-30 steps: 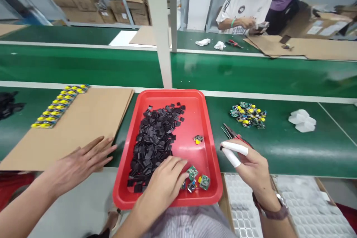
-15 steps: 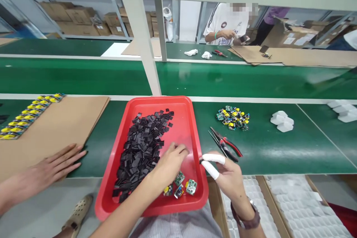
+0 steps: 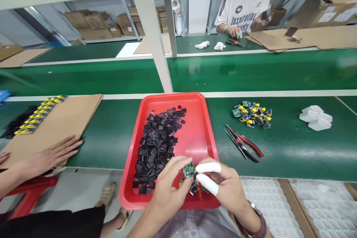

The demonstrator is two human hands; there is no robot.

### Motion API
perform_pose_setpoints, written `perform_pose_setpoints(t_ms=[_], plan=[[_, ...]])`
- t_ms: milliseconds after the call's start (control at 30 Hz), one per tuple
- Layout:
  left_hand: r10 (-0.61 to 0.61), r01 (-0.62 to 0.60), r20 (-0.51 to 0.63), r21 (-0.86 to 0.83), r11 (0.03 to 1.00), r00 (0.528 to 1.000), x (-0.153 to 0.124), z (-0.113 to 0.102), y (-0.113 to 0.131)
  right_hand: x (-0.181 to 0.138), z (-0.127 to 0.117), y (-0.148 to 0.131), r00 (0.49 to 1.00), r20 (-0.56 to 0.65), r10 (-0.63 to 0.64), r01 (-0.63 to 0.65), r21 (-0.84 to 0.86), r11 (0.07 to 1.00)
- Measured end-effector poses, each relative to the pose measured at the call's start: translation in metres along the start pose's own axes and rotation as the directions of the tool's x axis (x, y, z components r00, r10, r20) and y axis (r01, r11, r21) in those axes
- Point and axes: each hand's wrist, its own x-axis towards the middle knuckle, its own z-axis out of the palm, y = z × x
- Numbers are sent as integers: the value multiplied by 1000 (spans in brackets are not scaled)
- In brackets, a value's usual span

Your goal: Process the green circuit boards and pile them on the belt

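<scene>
Over the near end of a red tray [image 3: 209, 135], my left hand [image 3: 170, 186] pinches a small green circuit board [image 3: 189, 170] between thumb and fingers. My right hand [image 3: 227, 182] has white covers on its thumb and index finger. Their tips close on a small black piece [image 3: 195, 176], mostly hidden, right beside the board. More small circuit boards [image 3: 194, 188] lie in the tray below my hands, partly covered by them. A large heap of flat black pieces [image 3: 158, 141] fills the tray's left side.
Right of the tray lie red-handled pliers [image 3: 244, 143], tweezers [image 3: 235, 141], a pile of circuit boards [image 3: 252, 114] and white plastic parts [image 3: 316, 118]. A co-worker's hand [image 3: 52, 154] rests on cardboard [image 3: 75, 119] at left. Another person [image 3: 242, 11] works across the green belt [image 3: 125, 78].
My left hand has lifted a circuit board from the tray and brought it to my right hand. My right hand has moved in over the tray with the black piece. The view has shifted.
</scene>
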Motion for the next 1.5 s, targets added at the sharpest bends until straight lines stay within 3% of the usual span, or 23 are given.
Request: perform_pose_setpoints(t_ms=[133, 233, 400, 667, 833, 967, 1233, 1367, 1500], plan=[[-119, 140, 91, -266, 954, 989, -6, -4, -5, 1, 3, 4, 995, -81, 58, -60, -17, 998], [-182, 185, 45, -380, 906, 982, -9, -4, -11, 0, 8, 5, 983, -161, 87, -94, -38, 995], [-165, 112, -112, -375, 920, 980, -7, -5, -15, 2, 21, 0, 977, -199, 80, -106, -123, 987], [-119, 79, -49, -495, 865, 992, -7, -6, -16, 5, 32, -2, 974, -202, 102, -142, -197, 970], [-107, 83, -48, -352, 932, 993, -9, -11, -22, 3, 34, -2, 975, -189, 116, -165, -269, 949], [7, -21, -79, -178, 984, 997, -8, -16, -25, 3, 35, -4, 976, -181, 124, -179, -329, 927], [143, -151, -85, -89, 985, 986, -6, -17, -23, 3, 35, -1, 985, -158, 74, -134, -418, 898], [194, -200, -108, -48, 979, 975, -9, -14, -25, 2, 32, 3, 983, -154, 102, -150, -342, 928], [172, -176, -130, -17, 984, 976, -9, -8, -23, 3, 28, 7, 987, -141, 74, -119, -343, 932]])
